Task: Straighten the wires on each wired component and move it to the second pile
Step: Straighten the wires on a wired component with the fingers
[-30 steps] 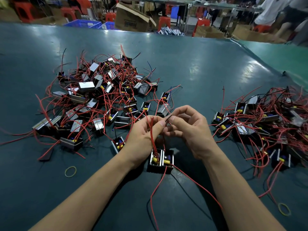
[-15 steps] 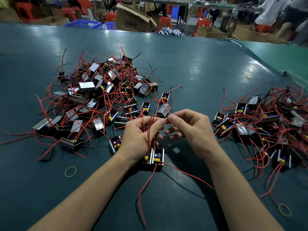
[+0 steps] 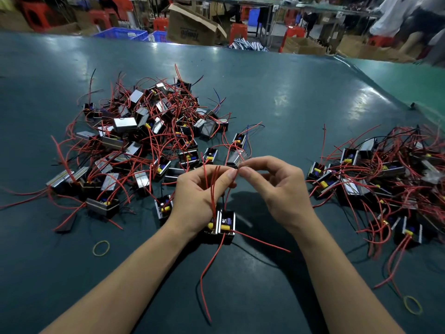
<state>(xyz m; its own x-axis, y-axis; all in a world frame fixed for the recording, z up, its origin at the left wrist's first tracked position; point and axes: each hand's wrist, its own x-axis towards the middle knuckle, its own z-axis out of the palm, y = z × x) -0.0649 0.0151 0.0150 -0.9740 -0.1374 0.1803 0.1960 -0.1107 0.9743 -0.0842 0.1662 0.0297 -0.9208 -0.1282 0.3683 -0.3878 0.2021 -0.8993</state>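
1. The green table (image 3: 277,97) is seen to run to a far edge at the top of the view, with a lighter green surface adjoining at the right; bare surface is left beyond both piles and in a wide strip between them.
2. The left pile (image 3: 144,141) of wired components is spread across the left-centre, its red wires straying outward to the left.
3. The second pile (image 3: 385,179) is heaped by the right border, well apart from the first.
4. The wired component (image 3: 222,225) is stood on the table between the wrists, two red wires trailing towards the near edge.
5. Its upright red wires (image 3: 214,186) are gripped by the left hand (image 3: 199,198).
6. A wire tip is pinched by the right hand (image 3: 279,189), thumb and forefinger meeting the left's.
7. Two rubber bands (image 3: 101,248) (image 3: 412,304) are lain flat near the forearms.
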